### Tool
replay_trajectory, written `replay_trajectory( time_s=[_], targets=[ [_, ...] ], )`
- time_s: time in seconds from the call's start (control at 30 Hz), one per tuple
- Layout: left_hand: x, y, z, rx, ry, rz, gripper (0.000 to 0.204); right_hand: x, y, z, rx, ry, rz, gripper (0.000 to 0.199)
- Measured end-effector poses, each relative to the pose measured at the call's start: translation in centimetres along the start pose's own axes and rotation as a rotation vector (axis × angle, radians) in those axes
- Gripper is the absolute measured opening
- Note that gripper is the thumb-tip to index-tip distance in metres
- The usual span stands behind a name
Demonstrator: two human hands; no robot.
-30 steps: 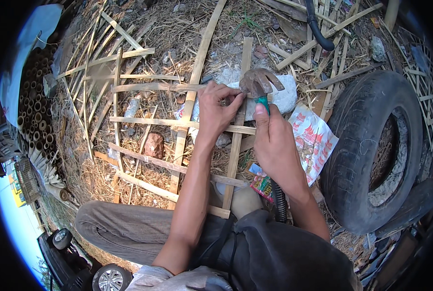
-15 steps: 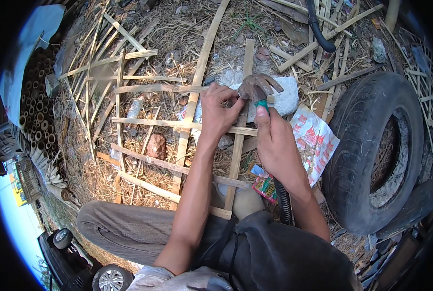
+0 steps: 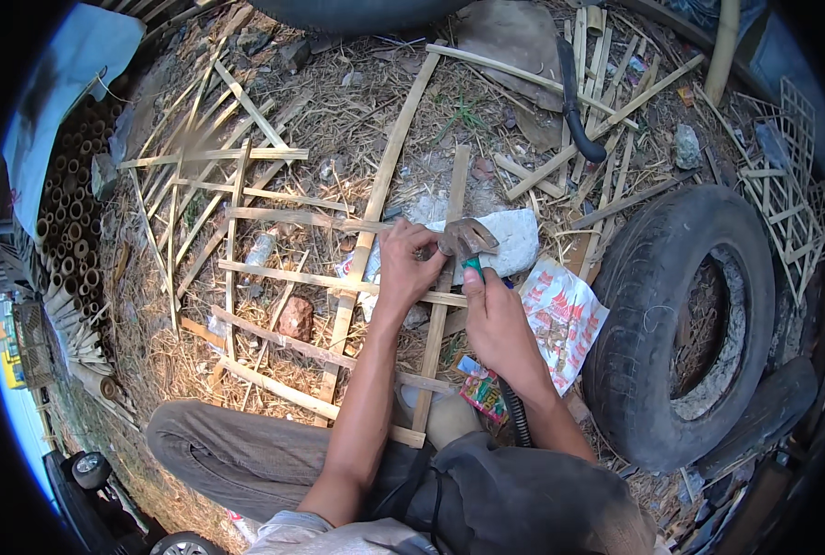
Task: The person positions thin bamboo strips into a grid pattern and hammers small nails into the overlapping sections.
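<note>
A lattice of flat bamboo strips [image 3: 346, 310] lies in front of me, its near end over my lap and foot. My left hand [image 3: 401, 264] rests at its far right crossing, thumb and fingers pinched together; what they hold is hidden. My right hand [image 3: 498, 319] is wrapped around the green and black handle of a claw hammer [image 3: 470, 239]. The rusty hammer head is right beside my left fingertips, over the right-hand long strip, with its claw pointing right. Under that crossing sits a pale stone slab [image 3: 516, 236].
An old tyre [image 3: 621, 370] lies at the right, beside a printed plastic sheet [image 3: 560, 319]. Loose bamboo strips [image 3: 607, 111] and a black curved pipe [image 3: 572, 102] are at the far right. More slats [image 3: 177, 185] lie left, near stacked bamboo tubes [image 3: 80, 194]. A reddish stone [image 3: 296, 317] sits under the lattice.
The view has tilted, so the scene sits lower and a dark rounded object shows at the far edge. The hammer head is slightly closer to my left fingers; both hands keep their grip.
</note>
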State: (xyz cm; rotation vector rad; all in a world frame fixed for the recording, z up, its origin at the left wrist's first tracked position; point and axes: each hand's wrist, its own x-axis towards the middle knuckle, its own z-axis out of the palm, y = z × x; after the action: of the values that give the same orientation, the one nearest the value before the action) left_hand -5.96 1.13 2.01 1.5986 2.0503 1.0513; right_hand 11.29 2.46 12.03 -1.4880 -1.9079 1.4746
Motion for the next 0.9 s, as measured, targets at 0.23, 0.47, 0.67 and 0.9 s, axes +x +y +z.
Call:
replay_trajectory(
  time_s=[0.23, 0.47, 0.67, 0.9],
  targets=[
    [0.3, 0.7, 0.0, -0.038, 0.008, 0.005, 0.013, 0.4, -0.9, -0.4, 0.065, 0.054, 0.026, 0.048],
    [-0.3, -0.1, 0.2, -0.023, 0.009, 0.000, 0.013, 0.6, 1.6, 1.2, 0.000, 0.064, 0.039, 0.051],
    [-0.1, 0.5, -0.3, -0.050, -0.006, -0.012, 0.015, -0.1, -0.7, 0.0, 0.032, 0.037, 0.029, 0.051],
    [0.0, 0.0, 0.2, -0.027, 0.018, 0.033, 0.014, 0.5, 1.2, 0.7, -0.017, 0.049, 0.032, 0.046]
  ],
)
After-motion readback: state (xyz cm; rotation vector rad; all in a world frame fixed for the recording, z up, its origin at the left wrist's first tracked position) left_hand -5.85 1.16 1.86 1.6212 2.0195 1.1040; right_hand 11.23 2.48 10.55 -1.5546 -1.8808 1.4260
